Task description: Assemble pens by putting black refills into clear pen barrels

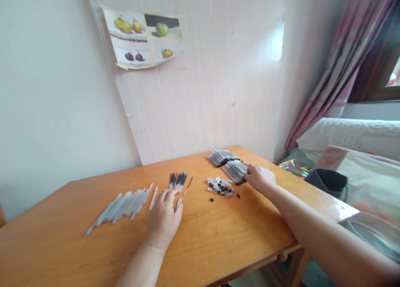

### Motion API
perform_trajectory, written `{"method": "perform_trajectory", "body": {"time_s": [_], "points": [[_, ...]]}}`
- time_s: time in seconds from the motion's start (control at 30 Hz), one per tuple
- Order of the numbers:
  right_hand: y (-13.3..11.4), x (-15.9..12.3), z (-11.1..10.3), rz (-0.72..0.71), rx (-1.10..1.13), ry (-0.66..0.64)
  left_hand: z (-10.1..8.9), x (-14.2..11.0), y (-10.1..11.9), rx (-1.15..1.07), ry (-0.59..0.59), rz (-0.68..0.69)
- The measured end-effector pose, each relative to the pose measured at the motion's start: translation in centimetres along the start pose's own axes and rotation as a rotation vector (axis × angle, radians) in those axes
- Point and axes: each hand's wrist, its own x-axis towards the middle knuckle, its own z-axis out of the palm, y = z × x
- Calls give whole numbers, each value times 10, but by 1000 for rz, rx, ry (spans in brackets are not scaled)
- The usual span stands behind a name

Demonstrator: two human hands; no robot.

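Note:
My left hand (165,214) lies over the table with its fingers stretched forward and the thumb apart. Its fingertips reach the near ends of a bunch of dark-tipped pen refills (178,179); one single refill (188,185) lies to their right. On the left is a row of pale, clear pen barrels (126,205), one barrel (153,198) set apart beside my hand. My right hand (259,178) is closed at the right end of a row of pens (235,171), a short bit of pen (244,162) showing by its fingers. The fingertips are partly hidden.
A heap of white and black small pen parts (220,187) lies mid-table, with loose black pieces (212,200) nearby. A second row of pens (221,157) is behind. A dark container (326,182) stands beyond the table's (200,245) right edge, the wall behind.

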Motion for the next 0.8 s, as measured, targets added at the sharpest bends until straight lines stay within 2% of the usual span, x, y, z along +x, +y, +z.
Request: {"method": "perform_trajectory", "body": {"time_s": [0.23, 0.4, 0.6, 0.8], "points": [[3, 0, 1, 8, 36, 12, -1, -1, 0, -32, 3, -13], [2, -2, 0, -2, 79, 64, 0, 0, -7, -18, 17, -77], [-13, -9, -4, -156, 151, 123, -3, 0, -16, 85, 42, -166], [-44, -26, -11, -376, 188, 146, -3, -2, -15, 161, 7, -240]]}}
